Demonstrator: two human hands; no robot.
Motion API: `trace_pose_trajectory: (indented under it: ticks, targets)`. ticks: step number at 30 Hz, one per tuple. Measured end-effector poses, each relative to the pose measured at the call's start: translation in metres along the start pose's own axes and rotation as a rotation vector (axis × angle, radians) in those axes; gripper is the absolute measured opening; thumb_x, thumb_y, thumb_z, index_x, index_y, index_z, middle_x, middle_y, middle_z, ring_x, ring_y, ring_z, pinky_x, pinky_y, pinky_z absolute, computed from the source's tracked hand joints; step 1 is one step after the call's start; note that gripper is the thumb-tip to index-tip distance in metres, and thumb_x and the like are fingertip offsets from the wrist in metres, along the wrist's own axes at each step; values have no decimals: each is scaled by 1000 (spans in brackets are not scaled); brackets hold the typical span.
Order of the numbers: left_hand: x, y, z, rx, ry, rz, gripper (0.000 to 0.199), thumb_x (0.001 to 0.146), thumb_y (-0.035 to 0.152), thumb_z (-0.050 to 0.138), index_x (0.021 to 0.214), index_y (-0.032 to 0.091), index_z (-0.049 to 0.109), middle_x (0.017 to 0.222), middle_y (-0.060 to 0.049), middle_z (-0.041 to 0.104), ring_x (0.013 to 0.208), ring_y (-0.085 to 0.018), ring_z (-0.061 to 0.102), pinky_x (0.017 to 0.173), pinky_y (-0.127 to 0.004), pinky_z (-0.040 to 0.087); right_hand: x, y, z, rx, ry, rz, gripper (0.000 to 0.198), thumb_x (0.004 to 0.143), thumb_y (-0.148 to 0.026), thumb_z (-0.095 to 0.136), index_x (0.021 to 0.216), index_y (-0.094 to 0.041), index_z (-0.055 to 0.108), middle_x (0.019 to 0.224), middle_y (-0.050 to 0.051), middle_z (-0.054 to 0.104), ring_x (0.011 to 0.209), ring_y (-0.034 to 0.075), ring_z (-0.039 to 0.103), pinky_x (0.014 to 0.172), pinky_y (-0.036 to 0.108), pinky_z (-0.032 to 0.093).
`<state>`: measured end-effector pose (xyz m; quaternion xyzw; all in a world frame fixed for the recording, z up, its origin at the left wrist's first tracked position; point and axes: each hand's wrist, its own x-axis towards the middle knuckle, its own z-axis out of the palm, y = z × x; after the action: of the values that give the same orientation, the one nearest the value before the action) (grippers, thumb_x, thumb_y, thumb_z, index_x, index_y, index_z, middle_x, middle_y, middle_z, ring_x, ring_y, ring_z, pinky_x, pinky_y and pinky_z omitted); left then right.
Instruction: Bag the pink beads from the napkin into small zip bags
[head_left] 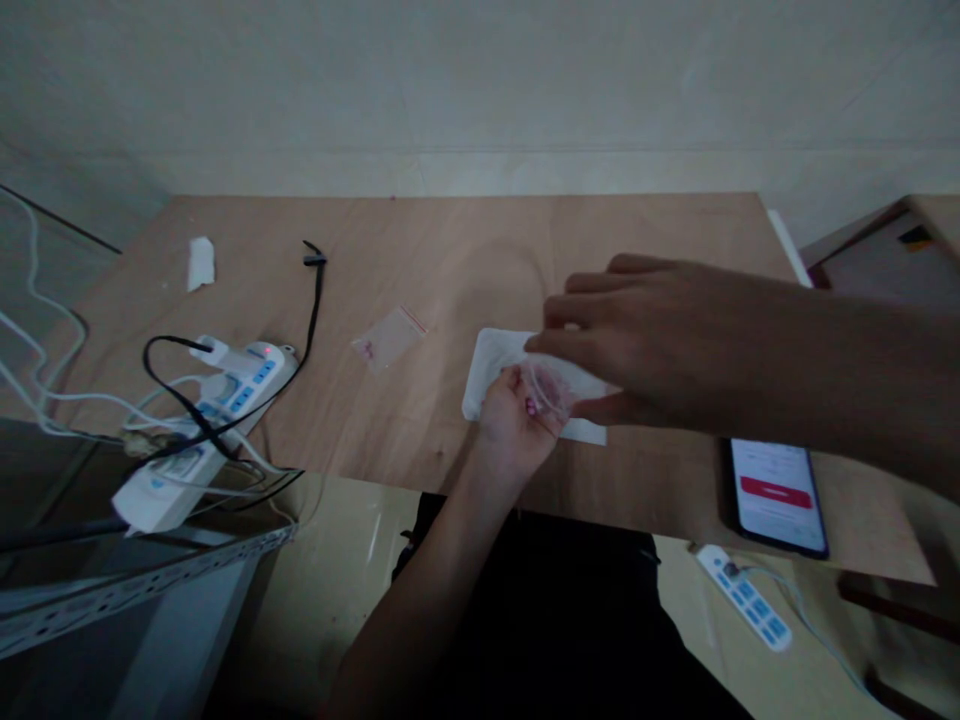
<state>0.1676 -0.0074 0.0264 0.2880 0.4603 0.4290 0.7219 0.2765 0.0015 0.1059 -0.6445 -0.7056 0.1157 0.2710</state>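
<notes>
My left hand (pixel 516 425) is palm up and cupped over a white tray (pixel 474 385), with a few small dark-pink beads (pixel 532 406) in it. Over its palm and fingers is a clear round plastic container (pixel 551 385), tilted, with something pinkish showing through. My right hand (pixel 611 335) reaches in from the right and grips the container between thumb and fingers. The container's exact shape is blurred. A small clear zip bag (pixel 390 338) with a few pink bits in one corner lies to the left of the tray.
A white power strip (pixel 244 385) with tangled cables sits at the table's left. Behind it are a black cable (pixel 316 290) and a white paper scrap (pixel 200 263). At the right front edge lies a phone (pixel 776 490). Another power strip (pixel 744 597) is below the table.
</notes>
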Motion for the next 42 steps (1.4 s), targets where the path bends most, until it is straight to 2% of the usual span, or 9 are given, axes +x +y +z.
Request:
trace_pose_trajectory:
  ticks: [3, 6, 8, 10, 13, 15, 22, 34, 42]
  targets:
    - [5, 9, -7, 33, 16, -43, 44, 96, 34, 27, 54, 22, 21, 46, 7, 17, 37, -8, 19, 40, -23, 24, 18, 28, -52, -186, -238, -144, 42, 82, -51, 61, 113, -23, 68, 96, -1, 74, 94, 15, 68, 86, 39, 47]
    - [11, 14, -13, 509, 204, 306, 48, 94, 46, 35, 53, 23, 26, 47, 5, 25, 43, -10, 27, 45, -25, 25, 9, 73, -64, -260, 48, 22, 62, 70, -42, 80, 126, -23, 61, 103, 6, 73, 88, 19, 69, 79, 37, 50]
    - [17, 11, -16, 914, 265, 562, 42, 93, 42, 39, 57, 22, 34, 53, 2, 37, 51, -13, 38, 53, -28, 31, -7, 102, -44, -217, 252, 245, 61, 76, -39, 76, 130, -19, 58, 105, 13, 73, 81, 21, 70, 72, 36, 52]
    - [27, 3, -18, 1230, 218, 673, 34, 95, 36, 39, 63, 22, 41, 62, -2, 48, 61, -16, 47, 62, -31, 36, -23, 121, -11, -168, 263, 381, 58, 82, -36, 70, 133, -13, 54, 113, 20, 70, 91, 28, 70, 78, 39, 53]
    - [41, -14, -23, 1485, 129, 701, 29, 97, 30, 35, 73, 20, 49, 76, -9, 59, 77, -22, 54, 74, -36, 40, -37, 131, 38, -256, 201, 330, 58, 92, -33, 49, 140, -1, 45, 141, 30, 47, 129, 39, 49, 104, 49, 40]
    - [46, -23, -26, 1564, 110, 711, 29, 97, 29, 33, 77, 18, 51, 83, -13, 61, 85, -26, 55, 80, -40, 41, -41, 129, 59, -318, 110, 303, 64, 95, -38, 40, 143, 4, 38, 150, 31, 34, 140, 41, 33, 111, 54, 30]
    - [46, -28, -26, 1576, 121, 751, 24, 96, 29, 38, 82, 17, 54, 90, -14, 62, 91, -28, 54, 83, -43, 40, -43, 122, 71, -385, 14, 352, 63, 100, -35, 18, 146, 6, 30, 154, 26, 28, 145, 37, 23, 116, 56, 21]
    - [46, -14, -25, 1438, 137, 816, 25, 96, 28, 38, 78, 19, 54, 82, -9, 64, 84, -24, 56, 81, -39, 39, -43, 123, 70, -322, 50, 367, 65, 97, -34, 29, 146, 9, 29, 153, 29, 31, 145, 38, 25, 117, 55, 21]
    - [29, 13, -76, 1129, 402, 849, 25, 94, 31, 43, 75, 20, 55, 70, -1, 57, 69, -16, 54, 70, -30, 41, -47, 117, 63, -187, 166, 388, 69, 98, -41, 24, 148, 6, 26, 156, 28, 21, 147, 40, 12, 115, 65, 12]
